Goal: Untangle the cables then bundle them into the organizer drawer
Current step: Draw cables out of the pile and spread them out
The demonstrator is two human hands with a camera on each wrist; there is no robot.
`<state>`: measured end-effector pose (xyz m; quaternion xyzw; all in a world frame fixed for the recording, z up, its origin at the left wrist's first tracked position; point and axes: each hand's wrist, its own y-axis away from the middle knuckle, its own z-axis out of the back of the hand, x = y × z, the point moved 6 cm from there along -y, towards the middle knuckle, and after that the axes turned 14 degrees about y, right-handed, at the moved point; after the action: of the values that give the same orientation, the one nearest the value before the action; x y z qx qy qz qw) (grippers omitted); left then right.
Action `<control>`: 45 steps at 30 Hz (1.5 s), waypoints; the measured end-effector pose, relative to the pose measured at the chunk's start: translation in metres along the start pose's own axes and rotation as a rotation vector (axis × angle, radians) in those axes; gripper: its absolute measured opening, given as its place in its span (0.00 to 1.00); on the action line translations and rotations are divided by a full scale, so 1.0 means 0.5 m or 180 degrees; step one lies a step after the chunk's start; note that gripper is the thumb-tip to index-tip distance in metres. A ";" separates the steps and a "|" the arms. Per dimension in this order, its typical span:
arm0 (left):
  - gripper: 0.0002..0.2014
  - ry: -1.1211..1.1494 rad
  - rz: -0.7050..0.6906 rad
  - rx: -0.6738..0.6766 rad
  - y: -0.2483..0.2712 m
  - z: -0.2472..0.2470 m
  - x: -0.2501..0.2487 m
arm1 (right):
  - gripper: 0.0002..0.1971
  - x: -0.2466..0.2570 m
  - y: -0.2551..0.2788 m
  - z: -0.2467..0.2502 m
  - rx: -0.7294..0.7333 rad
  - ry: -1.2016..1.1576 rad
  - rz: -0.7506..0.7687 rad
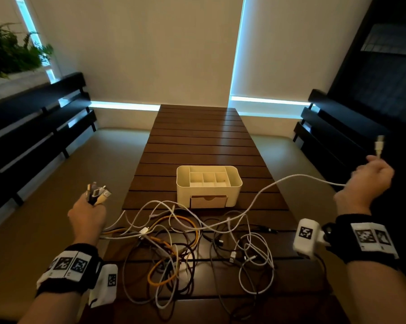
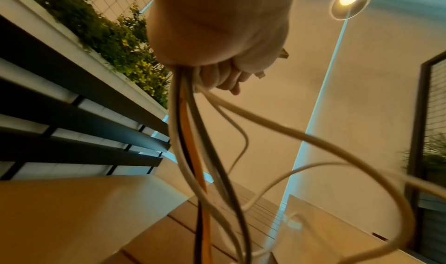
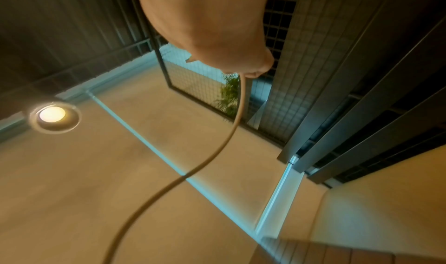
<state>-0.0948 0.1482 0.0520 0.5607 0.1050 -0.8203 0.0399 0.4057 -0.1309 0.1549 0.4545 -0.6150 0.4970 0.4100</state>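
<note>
A tangle of white, orange, grey and black cables [image 1: 185,249] lies on the near end of the wooden table [image 1: 204,141]. My left hand [image 1: 89,213], off the table's left edge, grips several cable ends [image 1: 98,194] in a fist, their plugs sticking up; the wrist view shows the cords [image 2: 193,134] hanging from the fist [image 2: 217,39]. My right hand [image 1: 370,176], raised far right, holds one white cable [image 1: 279,183] near its USB plug [image 1: 379,146]; that cord [image 3: 231,130] stretches back to the tangle. A cream organizer [image 1: 209,183] with a small front drawer [image 1: 208,201] stands behind the pile.
Dark slatted benches [image 1: 40,127] run along the left and right [image 1: 337,127] sides, with tan cushions below. Plants [image 1: 12,52] sit at the upper left. The far half of the table stretches toward the blinds [image 1: 150,54].
</note>
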 end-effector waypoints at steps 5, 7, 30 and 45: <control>0.18 0.0352 -0.0170 0.0260 0.042 -0.055 -0.074 | 0.06 -0.022 0.178 -0.132 0.1632 0.0429 -0.0247; 0.16 0.0421 -0.0185 0.0339 0.057 -0.077 -0.089 | 0.04 -0.043 0.259 -0.176 0.2297 0.0628 -0.0332; 0.14 0.0491 -0.0397 0.0805 0.113 -0.147 -0.098 | 0.12 -0.319 0.389 -0.132 0.4121 0.4566 0.1203; 0.14 0.0659 -0.0328 0.0903 0.118 -0.173 -0.110 | 0.09 -0.092 0.199 -0.121 0.3491 0.3009 0.0177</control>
<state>0.0151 0.1065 0.0654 0.6361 0.0204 -0.7658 -0.0926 0.3243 -0.0550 0.0976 0.3155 -0.0454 0.8877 0.3323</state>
